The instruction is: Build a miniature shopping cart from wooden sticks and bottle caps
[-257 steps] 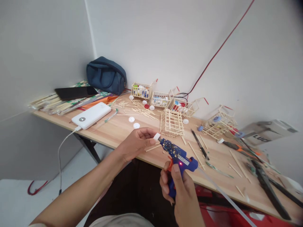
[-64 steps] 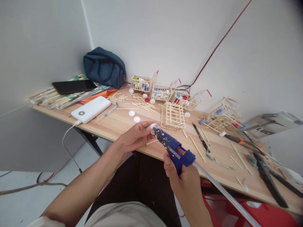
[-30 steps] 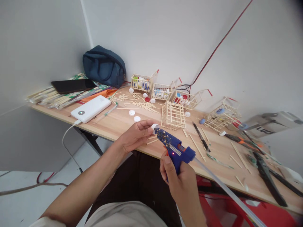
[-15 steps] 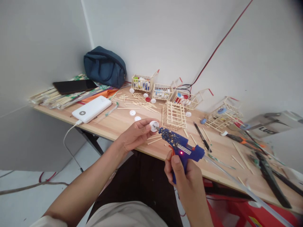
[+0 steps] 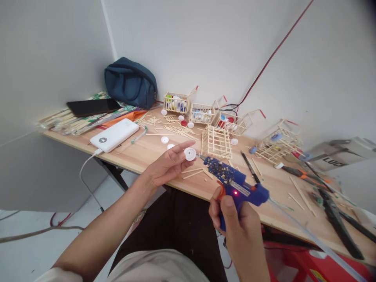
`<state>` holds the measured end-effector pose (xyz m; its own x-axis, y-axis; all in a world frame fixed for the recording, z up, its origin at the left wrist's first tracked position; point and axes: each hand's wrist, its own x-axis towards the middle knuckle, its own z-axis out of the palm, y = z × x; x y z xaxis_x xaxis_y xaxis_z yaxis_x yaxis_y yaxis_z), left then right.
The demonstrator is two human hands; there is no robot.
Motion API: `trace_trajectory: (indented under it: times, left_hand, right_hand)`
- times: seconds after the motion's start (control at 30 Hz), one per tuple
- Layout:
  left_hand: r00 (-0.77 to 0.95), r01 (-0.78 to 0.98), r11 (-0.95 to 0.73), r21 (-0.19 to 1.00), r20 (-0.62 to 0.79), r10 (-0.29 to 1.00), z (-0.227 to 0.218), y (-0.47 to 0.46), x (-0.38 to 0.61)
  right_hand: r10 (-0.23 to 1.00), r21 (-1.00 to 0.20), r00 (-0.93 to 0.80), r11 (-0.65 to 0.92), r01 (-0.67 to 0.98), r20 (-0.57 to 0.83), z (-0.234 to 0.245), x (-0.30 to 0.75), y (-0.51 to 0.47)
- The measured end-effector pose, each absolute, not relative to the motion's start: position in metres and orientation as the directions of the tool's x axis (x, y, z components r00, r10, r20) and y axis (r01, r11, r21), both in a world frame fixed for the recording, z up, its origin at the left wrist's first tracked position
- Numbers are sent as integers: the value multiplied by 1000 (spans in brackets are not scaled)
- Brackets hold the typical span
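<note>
Between the fingers of my left hand (image 5: 168, 166) is a white bottle cap (image 5: 190, 154), its hollow inside facing me with a small dark mark at the centre. My right hand (image 5: 239, 225) grips a blue glue gun (image 5: 232, 182) by its handle, a finger at the orange trigger. The gun's red light glows and a clear glue stick (image 5: 311, 235) trails from its back. Its nozzle points at the cap from just to the right. Beyond both hands lies a stick frame (image 5: 216, 141) on the wooden table (image 5: 138, 158).
Small stick carts (image 5: 177, 102) holding bottle caps stand along the wall, with another cart (image 5: 277, 141) at right. Loose sticks (image 5: 180, 131) lie about. A power bank (image 5: 114, 135), phone (image 5: 93, 107) and blue bag (image 5: 131, 82) are left; a knife (image 5: 250, 167) and pliers (image 5: 305, 174) right.
My right hand has drawn the glue gun back to the right and slightly down, so its nozzle has come away from the cap. My left hand has turned the cap more toward me.
</note>
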<state>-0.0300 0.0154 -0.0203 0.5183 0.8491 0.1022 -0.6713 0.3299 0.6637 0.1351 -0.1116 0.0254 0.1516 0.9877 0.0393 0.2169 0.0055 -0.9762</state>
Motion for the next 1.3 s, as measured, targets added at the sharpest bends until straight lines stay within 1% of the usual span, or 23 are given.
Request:
trace_trajectory:
  times: [0.1, 0.2, 0.27, 0.33, 0.37, 0.4, 0.47, 0.53, 0.63, 0.67, 0.7, 0.77, 0.87, 0.97, 1.07, 1.17, 1.3]
  left_hand:
    - [445, -628, 253, 736, 73, 893, -18, 20, -40]
    - [305, -540, 116, 833, 66, 950, -12, 33, -55]
    - [186, -412, -20, 911, 106, 977, -9, 47, -64]
    - [80, -216, -157, 964, 178, 981, -10, 63, -67]
    - [53, -105, -207, 973, 214, 975, -12, 71, -67]
    - [67, 0, -233, 972, 233, 970, -14, 79, -65]
    - [111, 201, -266, 943, 248, 962, -20, 88, -60]
    - [171, 365, -319, 875, 274, 946, -22, 90, -57]
    - [198, 560, -443, 700, 406, 892, -19, 78, -61]
    - [195, 621, -461, 634, 445, 874, -17, 73, -64]
    - [198, 676, -459, 577, 457, 867, -15, 67, -68]
    - [227, 758, -433, 487, 425, 876, -14, 57, -72]
    - [278, 831, -413, 373, 366, 888, -19, 51, -72]
    - [298, 858, -420, 295, 380, 876, -26, 50, -67]
    - [295, 855, -426, 295, 399, 868, -30, 49, -66]
    - [300, 836, -442, 325, 403, 864, -30, 45, -68]
    - [310, 833, -451, 321, 404, 861, -28, 41, -65]
  right_hand:
    - [973, -989, 227, 15, 145, 48, 28, 139, -113]
    - [961, -994, 274, -5, 113, 26, 28, 143, -111]
    - [955, -995, 296, -11, 102, 20, 27, 145, -108]
    - [950, -996, 310, 0, 87, 27, 24, 146, -105]
    - [952, -997, 305, 7, 81, 32, 22, 147, -104]
    - [955, -997, 293, 18, 78, 40, 19, 148, -103]
    - [963, -996, 263, 32, 89, 54, 15, 151, -102]
    - [967, -992, 250, 27, 123, 58, 11, 153, -101]
    - [964, -987, 259, 9, 159, 51, 8, 156, -101]
    - [965, -987, 256, 10, 161, 51, 8, 156, -101]
    - [967, -987, 249, 11, 158, 50, 8, 155, -101]
    - [971, -987, 232, 16, 157, 52, 7, 154, -100]
    - [977, -981, 204, 25, 194, 65, 4, 152, -98]
    - [985, -966, 163, 13, 260, 57, 1, 151, -97]
    - [988, -960, 149, -3, 279, 40, 1, 148, -96]
    - [987, -967, 156, -9, 253, 31, 3, 143, -94]
    - [988, -972, 151, -7, 235, 30, -2, 142, -92]
